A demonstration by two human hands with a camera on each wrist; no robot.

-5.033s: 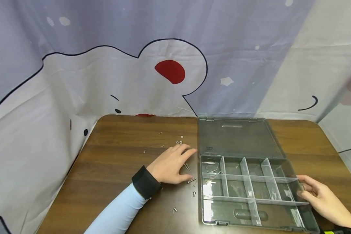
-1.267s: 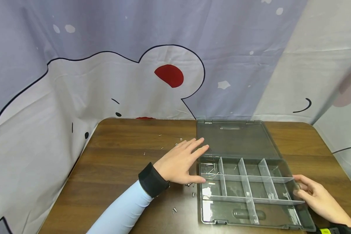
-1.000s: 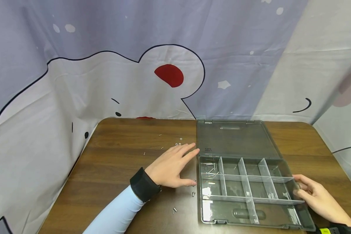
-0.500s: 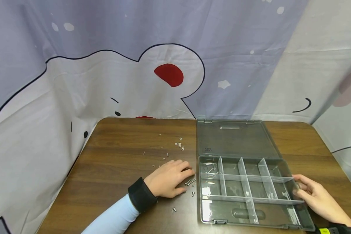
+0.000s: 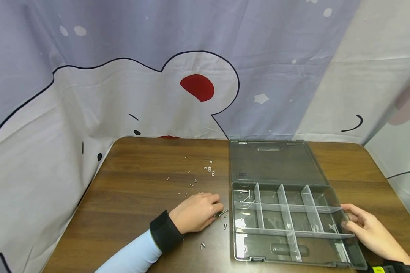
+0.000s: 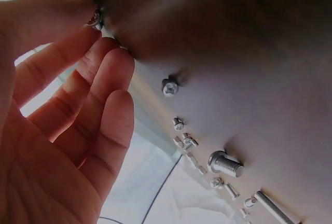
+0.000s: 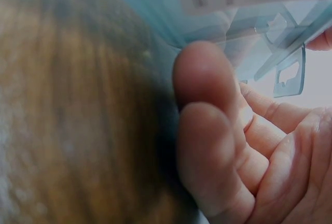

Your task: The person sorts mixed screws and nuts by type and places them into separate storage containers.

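My left hand [image 5: 195, 213] rests low over the table, left of the storage box. In the left wrist view its thumb and index finger pinch a small silver screw [image 6: 95, 19]; the other fingers are bent. A longer screw [image 5: 223, 213] lies right by these fingertips. The storage box [image 5: 295, 261], clear grey plastic with dividers, stands with its lid [image 5: 276, 163] folded back. Several screws [image 5: 248, 194] lie in its far-left compartment. My right hand [image 5: 370, 233] grips the box's right side, thumb at the rim; curled fingers [image 7: 205, 141] show in the right wrist view.
White ring-shaped pieces [image 5: 209, 168] lie on the wooden table [image 5: 133, 208] beyond my left hand. Tiny screws [image 5: 191, 185] are scattered around there. Nearer me are two more screws [image 5: 203, 245] and a short one [image 5: 225, 226]. A patterned curtain [image 5: 140, 94] hangs behind the table.
My left hand has drawn back from over the box's left edge, down to the screws, and its fingers have closed on one. My right hand keeps its grip on the box.
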